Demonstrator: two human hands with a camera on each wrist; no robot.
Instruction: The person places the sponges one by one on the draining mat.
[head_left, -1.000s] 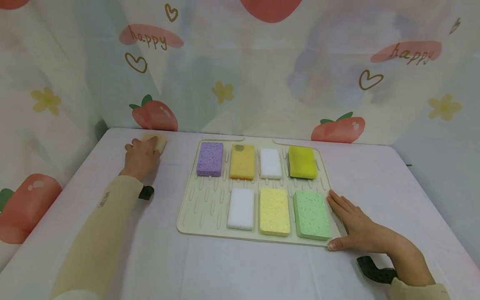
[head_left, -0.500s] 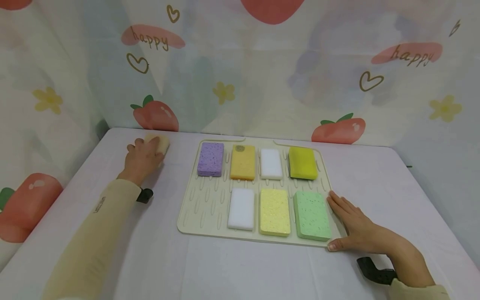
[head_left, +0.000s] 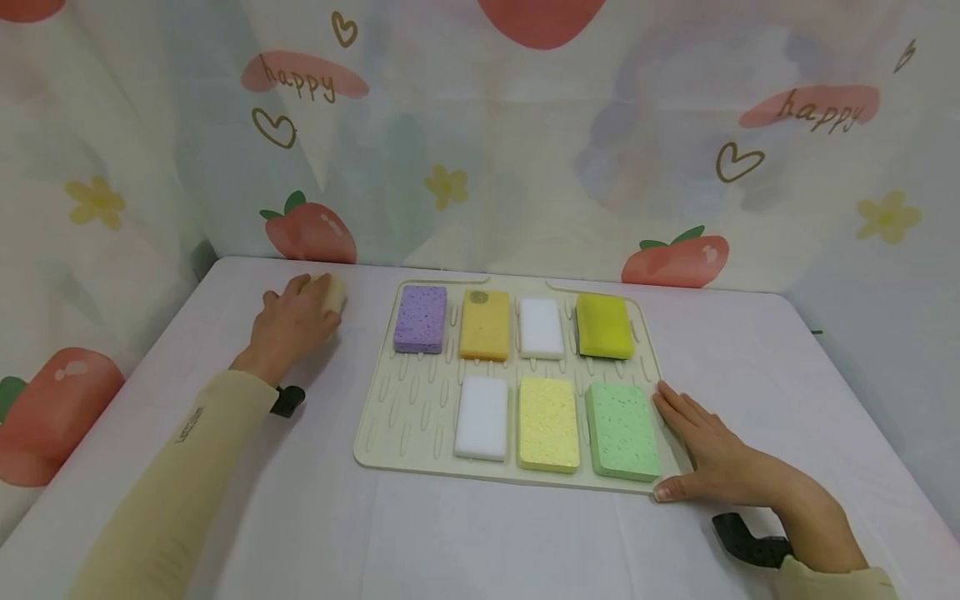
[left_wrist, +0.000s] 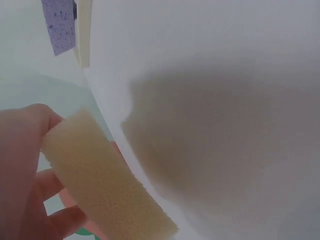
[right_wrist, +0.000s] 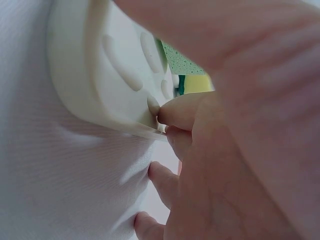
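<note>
At the table's far left, my left hand (head_left: 292,323) grips a beige sponge (left_wrist: 107,175) by its sides. In the left wrist view the sponge is held off the white cloth, with a shadow beside it. My right hand (head_left: 716,454) rests against the right edge of a cream ridged draining mat (head_left: 401,417), fingers stretched out and thumb at its near corner. On the mat's back row lie a purple sponge (head_left: 420,319), an orange-yellow one (head_left: 484,325), a white one (head_left: 542,327) and a bright yellow one (head_left: 604,326). The front row has a white sponge (head_left: 482,418), a pale yellow one (head_left: 549,425) and a green one (head_left: 622,431).
The mat's front left part shows bare ridges. A white cloth (head_left: 480,542) covers the table. Printed curtains (head_left: 525,167) hang behind and at both sides. A black wrist mount (head_left: 750,542) shows below my right hand.
My left hand has moved slightly to the right with the beige sponge, which has turned more on edge. The right hand and the sponges on the mat have stayed put.
</note>
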